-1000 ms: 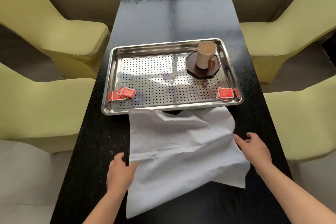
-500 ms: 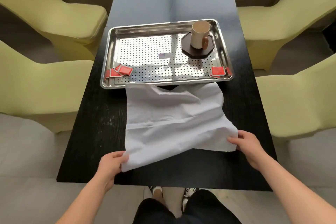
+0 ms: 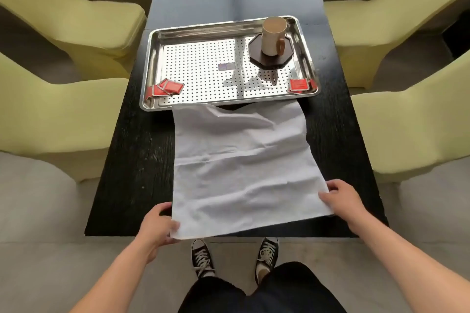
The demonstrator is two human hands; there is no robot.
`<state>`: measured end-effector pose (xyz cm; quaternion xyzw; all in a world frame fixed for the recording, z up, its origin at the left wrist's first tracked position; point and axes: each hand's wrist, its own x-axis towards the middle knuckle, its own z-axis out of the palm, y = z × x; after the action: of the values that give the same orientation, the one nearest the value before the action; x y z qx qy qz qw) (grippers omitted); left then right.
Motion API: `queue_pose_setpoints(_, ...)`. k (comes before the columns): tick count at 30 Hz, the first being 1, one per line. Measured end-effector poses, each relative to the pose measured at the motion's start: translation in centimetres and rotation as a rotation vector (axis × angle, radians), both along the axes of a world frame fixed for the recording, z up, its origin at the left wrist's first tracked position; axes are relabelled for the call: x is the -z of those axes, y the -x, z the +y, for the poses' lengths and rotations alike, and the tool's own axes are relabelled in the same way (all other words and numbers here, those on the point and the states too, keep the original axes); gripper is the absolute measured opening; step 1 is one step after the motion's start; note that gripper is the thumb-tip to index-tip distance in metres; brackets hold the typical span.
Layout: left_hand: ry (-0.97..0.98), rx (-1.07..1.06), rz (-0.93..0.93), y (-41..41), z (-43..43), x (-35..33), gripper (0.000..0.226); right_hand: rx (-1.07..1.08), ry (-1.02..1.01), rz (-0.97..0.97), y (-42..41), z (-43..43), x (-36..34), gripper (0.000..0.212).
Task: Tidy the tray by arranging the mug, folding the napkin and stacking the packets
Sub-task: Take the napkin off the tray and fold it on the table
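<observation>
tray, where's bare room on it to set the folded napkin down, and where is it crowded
The widest bare patch on the tray is its perforated middle and far-left part, bordered by the mug on its dark coaster and the near-left red packets. The near corners are crowded: the second packet pile fills the right one.

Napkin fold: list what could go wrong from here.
1. The napkin is creased, and its far edge touches the tray rim; a fold from the near corners held by the left hand and right hand may come out crooked.
2. Swinging the cloth forward could sweep the red packets or the other packets lying by the tray's near rim.
</observation>
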<state>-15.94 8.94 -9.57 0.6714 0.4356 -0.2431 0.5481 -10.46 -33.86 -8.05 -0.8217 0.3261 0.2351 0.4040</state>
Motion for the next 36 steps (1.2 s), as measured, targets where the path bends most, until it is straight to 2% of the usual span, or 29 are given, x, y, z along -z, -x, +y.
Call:
queue_pose_setpoints(5, -0.084, -0.009, -0.084, 0.2, 1.6, 0.0, 0.05, -0.016, -0.002, 0.035, 2.7, 0.9, 1.1, 0.068)
queue_pose_setpoints(11, -0.095, 0.038, -0.073, 1.7, 3.4, 0.2, 0.029, -0.019, -0.004, 0.022, 6.2, 1.8, 1.7, 0.079)
queue_pose_setpoints(14, -0.067, 0.073, -0.038, 2.5, 3.9, 0.2, 0.02, -0.024, -0.03, 0.018, 7.5, 1.7, 1.4, 0.07)
queue_pose_setpoints(19, -0.021, 0.129, 0.0, 2.7, 3.8, 0.2, 0.025, -0.003, -0.076, -0.02, 7.7, 1.0, 0.5, 0.023)
queue_pose_setpoints(20, -0.014, 0.108, -0.003, 2.6, 3.7, 0.1, 0.027, 0.027, -0.107, -0.027, 7.5, 0.9, 0.2, 0.019)
queue_pose_setpoints(24, 0.047, -0.025, -0.044, 1.4, 3.7, -0.4, 0.033, 0.2, -0.287, -0.084, 6.1, 0.5, -1.0, 0.032)
queue_pose_setpoints(26, 0.097, -0.065, -0.087, 0.8, 3.6, -0.6, 0.046, 0.225, -0.379, -0.093, 5.2, 0.4, -1.4, 0.044)
queue_pose_setpoints(28, 0.116, -0.073, -0.129, 0.2, 3.7, -0.5, 0.048, 0.2, -0.435, -0.088, 4.2, 0.4, -1.5, 0.047)
queue_pose_setpoints(32, 0.145, -0.05, -0.161, -0.3, 4.0, -0.1, 0.036, 0.106, -0.451, -0.13, 2.8, 0.6, -1.4, 0.019)
queue_pose_setpoints(36, 0.09, -0.039, -0.198, -0.6, 4.4, 0.5, 0.014, 0.117, -0.364, -0.161, 1.9, 1.2, -1.3, 0.012)
